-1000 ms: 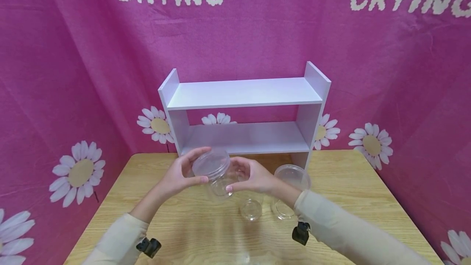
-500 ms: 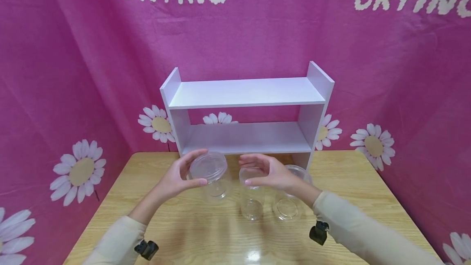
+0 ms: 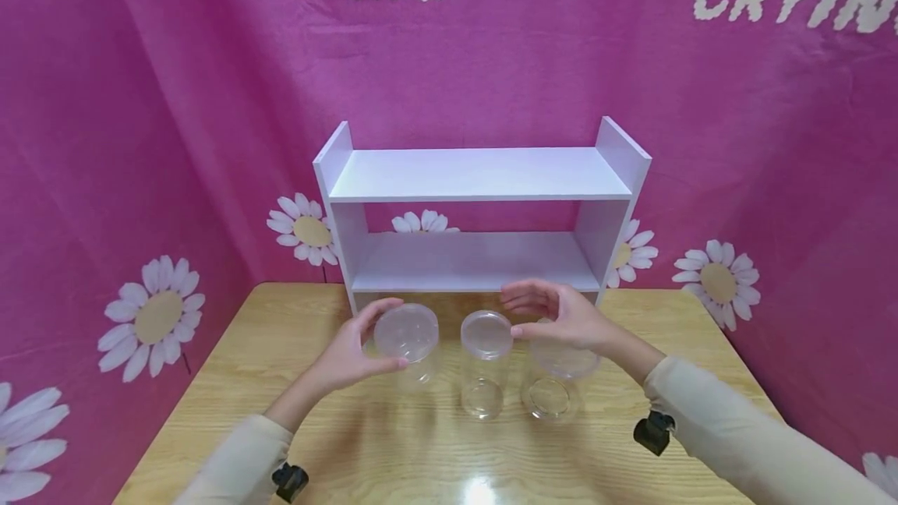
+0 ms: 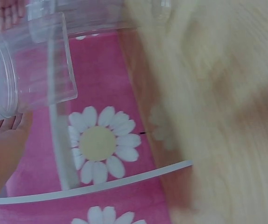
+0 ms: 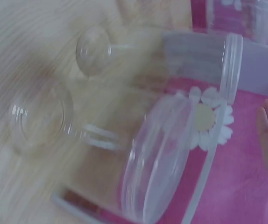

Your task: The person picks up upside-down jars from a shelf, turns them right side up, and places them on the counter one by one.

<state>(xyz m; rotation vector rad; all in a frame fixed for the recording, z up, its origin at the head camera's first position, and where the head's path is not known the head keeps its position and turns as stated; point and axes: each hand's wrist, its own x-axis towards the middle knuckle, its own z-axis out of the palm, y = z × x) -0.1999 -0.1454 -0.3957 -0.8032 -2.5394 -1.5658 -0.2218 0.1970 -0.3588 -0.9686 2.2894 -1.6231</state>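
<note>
My left hand (image 3: pixel 354 353) holds a clear lidded plastic jar (image 3: pixel 407 331) by its lid, thumb on the near side and fingers on the far side. In the left wrist view this jar (image 4: pixel 43 65) hangs off the table. A taller, narrower clear jar (image 3: pixel 486 369) with a lid stands upright on the table to its right. Farther right stands a wide clear jar (image 3: pixel 550 397), its lid partly behind my right hand (image 3: pixel 564 319). That hand holds nothing; its fingers are loosely bent, with the thumb tip near the narrow jar's lid. The right wrist view is blurred.
A white two-tier shelf (image 3: pixel 480 178) stands at the back of the wooden table (image 3: pixel 281 349), just behind the jars. Pink curtain (image 3: pixel 477 45) with white daisies hangs behind and on both sides.
My right hand has left the jar held in the left hand and moved right, past the narrow jar to over the wide one. The left hand and its jar have shifted slightly.
</note>
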